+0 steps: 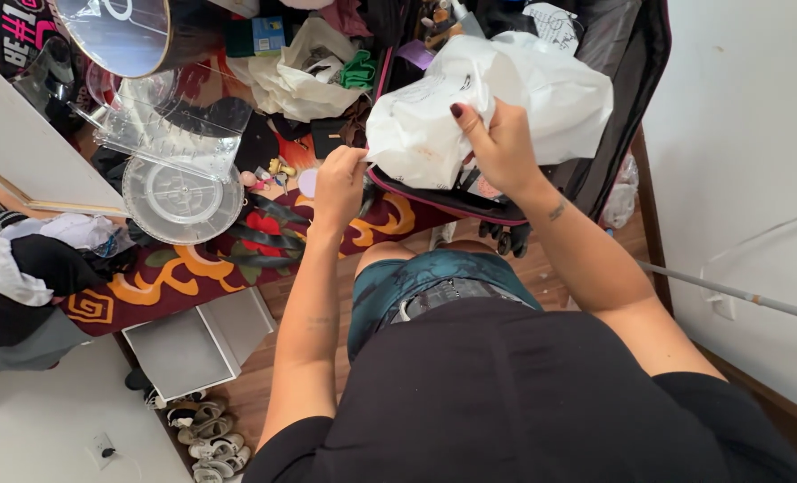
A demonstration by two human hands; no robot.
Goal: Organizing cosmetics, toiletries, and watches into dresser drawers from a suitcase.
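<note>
A person in a black top stands over an open dark suitcase [613,134] with pink trim, which lies on the floor. Both hands grip a crumpled white plastic bag [506,98] held above the suitcase's near edge. The right hand [503,143] closes over the bag's lower middle, fingers curled into the plastic. The left hand [340,183] pinches the bag's lower left corner between thumb and fingertips. The bag hides much of what is in the suitcase. To the left, a red rug [184,277] with orange flame shapes is crowded with a round clear plastic stand [179,192], small trinkets and dark clothes. A grey box [193,344] sits at the rug's near edge, and sandals [206,434] lie on the wooden floor below it.
</note>
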